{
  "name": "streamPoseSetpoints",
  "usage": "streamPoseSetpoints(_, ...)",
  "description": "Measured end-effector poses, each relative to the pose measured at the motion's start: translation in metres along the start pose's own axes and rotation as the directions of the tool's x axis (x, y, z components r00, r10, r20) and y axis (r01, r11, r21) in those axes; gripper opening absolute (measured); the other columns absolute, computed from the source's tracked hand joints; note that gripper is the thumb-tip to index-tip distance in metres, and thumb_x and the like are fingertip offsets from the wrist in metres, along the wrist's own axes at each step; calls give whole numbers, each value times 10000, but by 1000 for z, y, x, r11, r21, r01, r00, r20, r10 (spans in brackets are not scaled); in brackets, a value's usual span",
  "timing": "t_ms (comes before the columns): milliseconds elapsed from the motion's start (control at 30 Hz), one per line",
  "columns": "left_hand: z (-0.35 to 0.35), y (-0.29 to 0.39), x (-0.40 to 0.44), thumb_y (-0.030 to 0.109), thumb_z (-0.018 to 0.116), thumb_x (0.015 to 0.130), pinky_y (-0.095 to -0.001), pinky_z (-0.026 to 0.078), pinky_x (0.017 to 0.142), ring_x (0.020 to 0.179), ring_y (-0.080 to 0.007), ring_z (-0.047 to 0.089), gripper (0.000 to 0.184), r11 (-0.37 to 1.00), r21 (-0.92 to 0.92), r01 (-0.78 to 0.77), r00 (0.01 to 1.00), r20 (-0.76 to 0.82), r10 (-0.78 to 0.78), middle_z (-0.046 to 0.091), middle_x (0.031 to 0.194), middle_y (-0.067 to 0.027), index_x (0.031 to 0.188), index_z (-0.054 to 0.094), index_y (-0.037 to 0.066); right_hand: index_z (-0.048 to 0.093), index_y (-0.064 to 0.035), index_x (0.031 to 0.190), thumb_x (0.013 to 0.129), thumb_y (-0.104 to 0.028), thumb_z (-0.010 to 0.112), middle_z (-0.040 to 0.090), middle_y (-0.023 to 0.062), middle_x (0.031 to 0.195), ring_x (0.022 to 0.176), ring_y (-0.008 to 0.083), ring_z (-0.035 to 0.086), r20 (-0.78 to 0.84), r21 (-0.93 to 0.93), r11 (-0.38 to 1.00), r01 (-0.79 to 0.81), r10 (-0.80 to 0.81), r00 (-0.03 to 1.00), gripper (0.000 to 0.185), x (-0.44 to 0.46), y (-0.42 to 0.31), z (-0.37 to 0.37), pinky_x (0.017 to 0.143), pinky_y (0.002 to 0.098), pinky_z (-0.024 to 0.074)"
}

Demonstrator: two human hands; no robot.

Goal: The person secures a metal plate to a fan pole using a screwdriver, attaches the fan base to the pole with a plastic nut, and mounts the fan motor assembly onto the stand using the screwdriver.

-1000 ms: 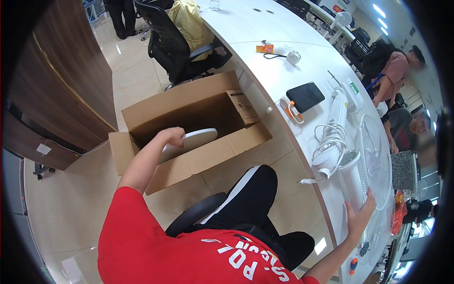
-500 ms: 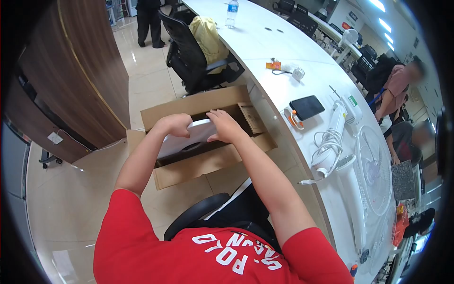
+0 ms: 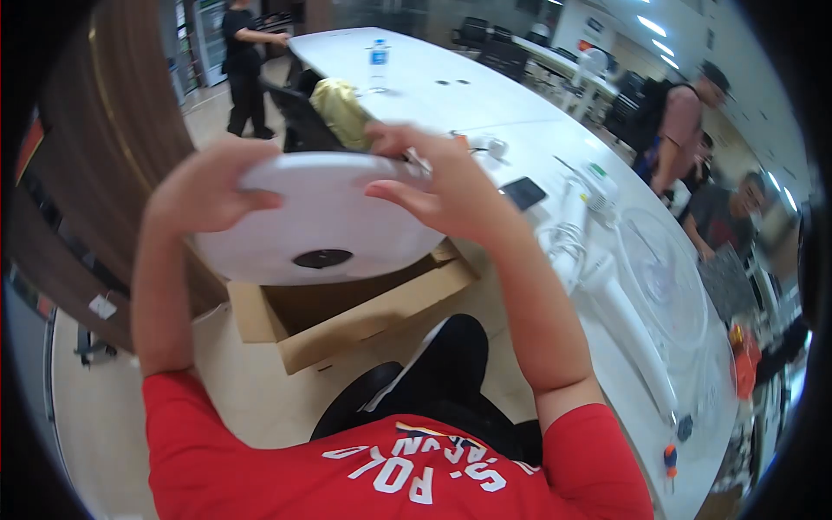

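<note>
Between my two hands is a white, round fan base, tilted with a black disc at its centre facing me. My left hand grips its upper left edge, thumb on the near face. At the upper right edge, my right hand clasps it with the thumb in front, the other fingers partly hidden behind. Below the base stands an open cardboard box, partly covered by it; the inside I see is dark.
On the white table at my right lie a phone, a white fan post, a clear fan grille and a screwdriver. A water bottle stands farther back. Other people are beyond the table; wooden panels rise at left.
Both hands have lifted the fan base up out of the cardboard box, toward me. My view has tilted up a little.
</note>
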State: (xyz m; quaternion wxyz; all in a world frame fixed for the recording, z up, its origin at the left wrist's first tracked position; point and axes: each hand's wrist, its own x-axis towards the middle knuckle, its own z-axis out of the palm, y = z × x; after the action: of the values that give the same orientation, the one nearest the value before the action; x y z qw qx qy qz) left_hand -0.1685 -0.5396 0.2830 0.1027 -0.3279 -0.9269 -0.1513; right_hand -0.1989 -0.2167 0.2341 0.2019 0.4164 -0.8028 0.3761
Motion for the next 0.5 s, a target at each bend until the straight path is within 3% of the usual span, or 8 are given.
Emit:
streamPoseSetpoints(67,-30,31,1,251,875,807,-392,545,864,913,-297,697,492,996,-7,-89,986,-143,87,708,972,-196,1200,711,5,651,-56,1379,831,-356,909,676,154,1415,1281,303,645,-241,-221,975,-12,-43,970,677,-50,-40,-69,1099,435,472)
streamPoseSetpoints(133,-47,49,13,299,885,796,-385,544,850,880,-267,691,520,973,0,-230,949,-220,224,704,949,-172,1191,720,5,631,-39,1412,822,-388,909,676,171,1405,1284,347,641,-289,-460,838,-294,171,942,739,-123,-37,-136,1138,435,453)
streamPoseSetpoints(167,-56,54,22,336,880,810,-380,533,896,961,-263,679,561,949,172,-266,908,-286,306,703,1039,-158,1233,710,10,640,-19,1390,790,-418,922,685,184,1365,1275,358,636,-292,-581,688,-435,323,900,774,-171,-17,-166,1105,449,479)
streamPoseSetpoints(200,-63,61,33,372,875,825,-376,522,943,1043,-259,668,602,900,339,-274,856,-341,389,703,1129,-144,1276,700,15,649,0,1369,757,-449,936,694,197,1325,1266,369,631,-314,-678,501,-538,464,828,811,-221,10,-187,1071,464,505)
streamPoseSetpoints(267,-79,84,64,372,866,842,-370,510,977,1087,-250,652,599,911,257,-322,883,-264,387,691,1164,-131,1292,686,19,657,5,1325,710,-464,952,703,215,1293,1240,387,649,-277,-714,132,-688,849,450,828,-301,36,-211,1055,480,515)
streamPoseSetpoints(367,-90,96,106,357,854,867,-361,500,1008,1117,-227,641,580,913,121,-389,895,-183,406,681,1183,-98,1312,667,35,662,-6,1255,695,-446,954,717,229,1228,1185,405,673,-332,-713,84,-696,834,441,770,-376,52,-206,1021,490,533)
streamPoseSetpoints(433,-96,117,122,342,850,874,-357,503,1005,1103,-215,645,565,898,62,-436,878,-187,440,681,1166,-78,1316,660,47,656,-17,1202,720,-412,937,724,228,1177,1138,407,689,-334,-708,217,-672,736,589,683,-388,45,-202,980,496,547)
streamPoseSetpoints(500,-106,153,130,322,865,859,-363,491,1031,1154,-185,631,587,941,-30,-336,940,-72,333,668,1194,-56,1333,640,59,651,-17,1177,733,-384,924,729,227,1147,1108,411,697,-347,-706,207,-677,732,586,638,-384,19,-207,956,501,554)
